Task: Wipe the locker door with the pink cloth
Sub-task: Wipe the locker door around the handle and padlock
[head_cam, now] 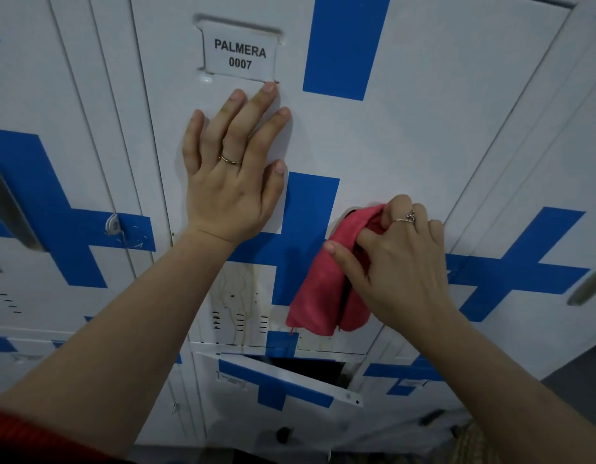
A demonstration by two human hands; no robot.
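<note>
The white locker door (407, 139) with blue tape stripes fills the middle of the view; a label near its top reads PALMERA 0007. My left hand (229, 172) lies flat on the door just under the label, fingers straight and spread. My right hand (397, 259) grips the pink cloth (318, 296) against the door's right side, at about handle height. The cloth hangs folded below my fingers. Brownish drip stains (236, 289) run down the door's lower part, around the vent slots.
Neighbouring white lockers stand on both sides, with a latch (114, 224) on the left one and a metal handle (587, 286) on the right one. Below, a lower locker door (283, 383) hangs ajar over a dark opening.
</note>
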